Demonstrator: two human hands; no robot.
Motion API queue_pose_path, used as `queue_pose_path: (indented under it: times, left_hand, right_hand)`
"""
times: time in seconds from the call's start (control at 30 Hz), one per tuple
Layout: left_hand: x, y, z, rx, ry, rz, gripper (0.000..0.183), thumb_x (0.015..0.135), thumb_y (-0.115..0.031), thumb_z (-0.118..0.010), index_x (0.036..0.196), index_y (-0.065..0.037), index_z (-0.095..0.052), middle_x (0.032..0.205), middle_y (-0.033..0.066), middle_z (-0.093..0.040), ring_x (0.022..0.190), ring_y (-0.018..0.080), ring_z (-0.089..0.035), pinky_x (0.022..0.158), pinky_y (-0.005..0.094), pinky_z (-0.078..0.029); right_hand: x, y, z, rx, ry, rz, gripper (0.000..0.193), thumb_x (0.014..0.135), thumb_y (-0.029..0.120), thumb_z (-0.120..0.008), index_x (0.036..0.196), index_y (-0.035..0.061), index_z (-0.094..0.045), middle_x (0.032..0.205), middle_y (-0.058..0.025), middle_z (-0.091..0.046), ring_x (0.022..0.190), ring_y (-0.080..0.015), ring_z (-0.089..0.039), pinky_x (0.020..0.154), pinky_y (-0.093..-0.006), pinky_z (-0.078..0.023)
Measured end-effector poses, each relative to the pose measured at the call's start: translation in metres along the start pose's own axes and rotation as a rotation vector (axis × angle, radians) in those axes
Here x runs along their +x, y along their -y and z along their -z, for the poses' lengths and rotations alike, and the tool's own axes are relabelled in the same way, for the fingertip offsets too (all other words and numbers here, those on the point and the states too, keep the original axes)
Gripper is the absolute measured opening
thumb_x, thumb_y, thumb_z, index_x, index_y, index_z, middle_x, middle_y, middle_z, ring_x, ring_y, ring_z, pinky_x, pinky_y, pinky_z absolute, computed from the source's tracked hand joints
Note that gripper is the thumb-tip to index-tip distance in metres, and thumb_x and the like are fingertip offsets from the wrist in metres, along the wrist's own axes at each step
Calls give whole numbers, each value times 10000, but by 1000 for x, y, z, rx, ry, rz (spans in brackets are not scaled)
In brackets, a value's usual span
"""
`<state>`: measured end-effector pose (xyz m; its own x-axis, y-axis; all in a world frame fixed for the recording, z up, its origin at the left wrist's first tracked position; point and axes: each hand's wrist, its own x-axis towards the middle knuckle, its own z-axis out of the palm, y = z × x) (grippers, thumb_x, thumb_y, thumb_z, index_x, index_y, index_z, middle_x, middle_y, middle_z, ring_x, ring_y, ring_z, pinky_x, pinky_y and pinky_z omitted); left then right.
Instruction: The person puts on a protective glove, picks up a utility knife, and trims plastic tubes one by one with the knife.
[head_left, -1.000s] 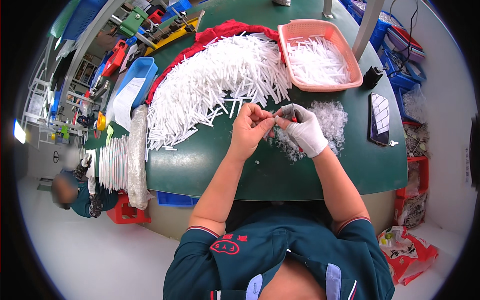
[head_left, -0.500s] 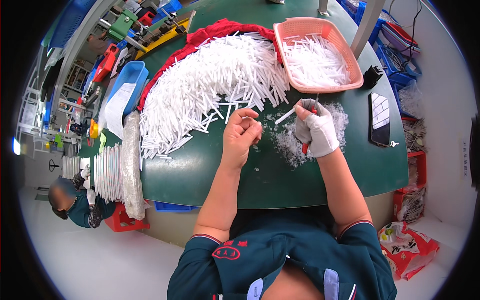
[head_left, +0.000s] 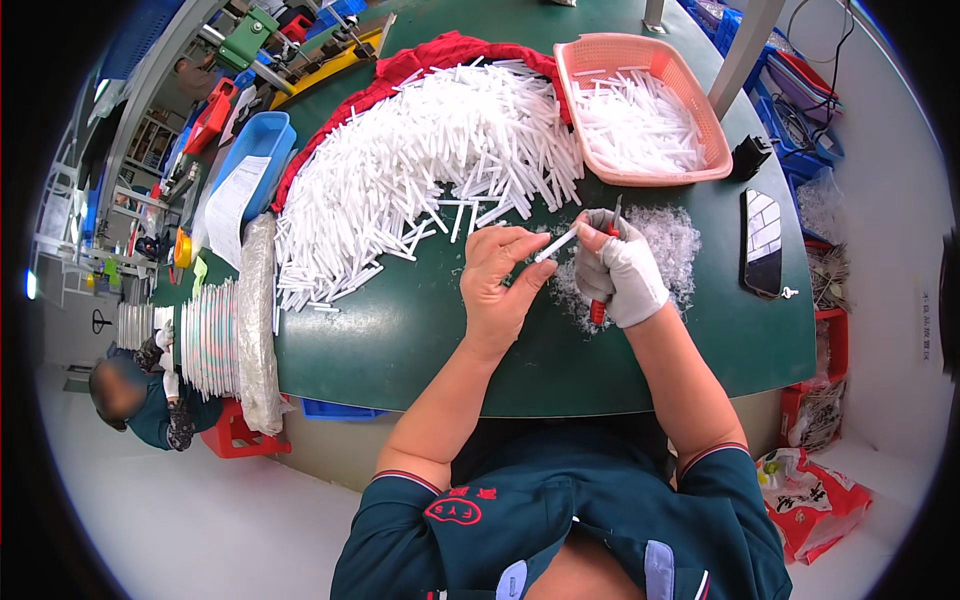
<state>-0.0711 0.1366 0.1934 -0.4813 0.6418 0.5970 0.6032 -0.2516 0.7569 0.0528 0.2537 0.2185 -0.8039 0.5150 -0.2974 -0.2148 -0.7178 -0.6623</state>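
A short white plastic tube [head_left: 557, 246] spans the gap between my two hands. My left hand [head_left: 500, 280] is bare, with its thumb and index fingertip closed about the tube's left end. My right hand [head_left: 628, 270] wears a white glove with grey fingertips and pinches the tube's other end. The same hand also grips a slim red-handled tool [head_left: 598, 311], whose thin metal tip points up past the fingers; its exact kind is partly hidden. White shavings [head_left: 672, 245] lie beneath and beside the right hand. Just beyond my left hand spreads a big heap of white tubes [head_left: 420, 160].
The heap rests on red cloth [head_left: 440, 50] on the green table [head_left: 400, 350]. A pink basket [head_left: 715, 160] of tubes stands behind my right hand. To the right lie a phone [head_left: 762, 245] and key; leftward are a blue tray [head_left: 265, 135] and stacked sheets. A co-worker [head_left: 150, 400] sits far left.
My left hand has moved right and closed on the free end of the tube. The right hand has shifted slightly left and down, still with tube and red-handled tool.
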Motion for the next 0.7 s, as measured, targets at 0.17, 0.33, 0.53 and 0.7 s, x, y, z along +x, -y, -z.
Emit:
queue_pose_path:
  times: [0.17, 0.33, 0.53, 0.7]
  left_hand:
    - [-4, -4, 4, -92, 6, 105, 132, 800, -62, -700, 923, -21, -676, 924, 42, -611, 925, 163, -517, 840, 279, -401]
    - [-2, -1, 8, -89, 79, 177, 48, 836, -50, -651, 856, -9, -637, 853, 32, -593, 818, 122, -517, 748, 245, -407]
    - [1, -3, 16, -352, 189, 449, 90, 887, -85, -609, 828, -19, -595, 775, -16, -549, 699, 53, -463, 640, 198, -378]
    - [-1, -2, 12, -436, 59, 411, 113, 895, -93, -604, 819, -15, -572, 723, -40, -514, 665, 36, -420, 610, 193, -358]
  right_hand:
    - [-1, -2, -1, -72, -19, 59, 105, 880, 132, -623, 923, 62, -557, 560, 40, -418, 392, -58, -320, 369, -230, -231]
    - [-3, -5, -10, -324, -112, 209, 103, 862, 118, -637, 916, 50, -581, 564, 30, -454, 406, -53, -360, 379, -225, -259]
    - [-2, 1, 1, -135, -27, 133, 90, 864, 108, -631, 919, 62, -576, 571, 32, -449, 397, -53, -331, 381, -219, -232]
    - [-1, 4, 4, 15, 19, 93, 92, 877, 109, -615, 928, 69, -550, 544, 48, -391, 385, -56, -287, 367, -223, -205]
